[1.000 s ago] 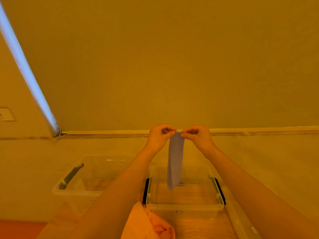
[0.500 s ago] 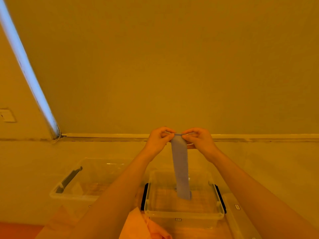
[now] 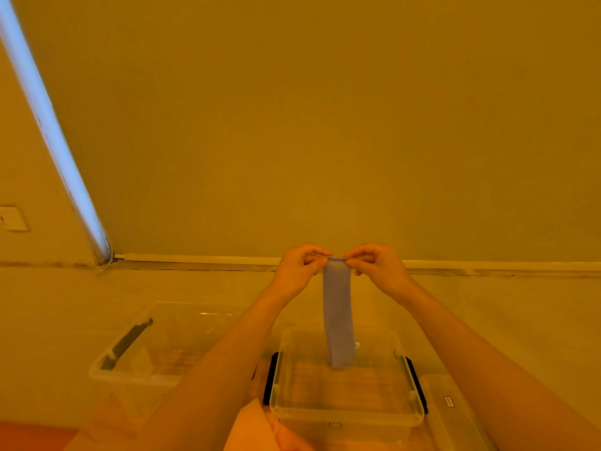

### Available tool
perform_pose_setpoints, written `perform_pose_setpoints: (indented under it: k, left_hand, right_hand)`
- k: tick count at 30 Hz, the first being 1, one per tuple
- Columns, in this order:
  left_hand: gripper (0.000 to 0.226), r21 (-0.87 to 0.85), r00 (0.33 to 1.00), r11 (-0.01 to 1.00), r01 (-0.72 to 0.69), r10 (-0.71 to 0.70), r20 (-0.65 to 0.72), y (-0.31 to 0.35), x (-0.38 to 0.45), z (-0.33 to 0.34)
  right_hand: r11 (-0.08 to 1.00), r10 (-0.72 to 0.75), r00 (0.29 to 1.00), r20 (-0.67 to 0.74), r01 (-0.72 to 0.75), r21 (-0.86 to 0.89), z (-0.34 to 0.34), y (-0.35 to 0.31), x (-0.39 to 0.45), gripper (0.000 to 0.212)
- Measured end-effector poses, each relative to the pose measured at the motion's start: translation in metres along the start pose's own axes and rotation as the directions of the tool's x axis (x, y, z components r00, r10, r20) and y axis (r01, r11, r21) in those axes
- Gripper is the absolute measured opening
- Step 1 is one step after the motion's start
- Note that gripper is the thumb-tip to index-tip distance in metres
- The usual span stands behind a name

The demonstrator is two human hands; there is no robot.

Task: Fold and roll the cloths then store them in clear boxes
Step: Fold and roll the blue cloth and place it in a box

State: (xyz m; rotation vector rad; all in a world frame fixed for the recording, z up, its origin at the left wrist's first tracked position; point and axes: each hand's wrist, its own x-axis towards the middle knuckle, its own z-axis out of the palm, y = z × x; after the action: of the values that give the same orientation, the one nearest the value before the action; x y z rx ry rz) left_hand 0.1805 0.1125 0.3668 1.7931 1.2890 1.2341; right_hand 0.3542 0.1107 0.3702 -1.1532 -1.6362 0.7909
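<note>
Fingers of left hand and right hand pinch the top corners of a folded blue cloth. Strip hangs straight down, lower end over the open clear box. Second clear box to the left. Peach cloth nearest camera.

Count, head view:
- Hands: two, left hand and right hand.
- Cloths: two. One blue-grey cloth, a long strip hanging; one pale peach cloth at the bottom edge of view.
- Clear boxes: two. Near box with black side latches; second box to its left.
- Clear lid: one, at the near box's right edge.
- Wall switch plate: one.
</note>
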Motion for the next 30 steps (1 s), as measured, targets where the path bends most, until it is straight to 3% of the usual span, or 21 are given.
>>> perform_pose_setpoints:
  k: [3,7,15,25,30]
  left_hand:
    - [0.014,-0.060,1.000,0.998,0.019,-0.019,0.009,0.000,0.000,0.001]
    - [0.012,-0.201,0.997,0.977,0.068,-0.062,0.035,0.003,0.000,0.003]
    - [0.016,-0.168,0.998,0.984,0.065,-0.062,0.022,-0.005,0.002,0.000]
    - [0.017,-0.445,0.992,0.887,0.123,-0.117,0.041,-0.007,-0.001,-0.010]
    - [0.027,-0.475,0.989,0.868,0.146,-0.145,0.039,-0.005,-0.003,-0.013]
  right_hand:
    - [1.000,0.015,1.000,-0.017,-0.015,0.012,0.002,0.001,0.002,0.008]
    - [0.978,0.098,0.995,-0.017,-0.093,0.189,0.006,0.001,-0.001,0.014]
    - [0.971,0.091,0.996,0.011,-0.091,0.222,0.010,0.002,-0.001,0.015]
    - [0.894,0.148,0.988,0.045,-0.153,0.421,0.016,0.000,-0.003,0.017]
    - [0.849,0.166,0.983,0.083,-0.185,0.495,0.021,-0.004,-0.004,0.017]
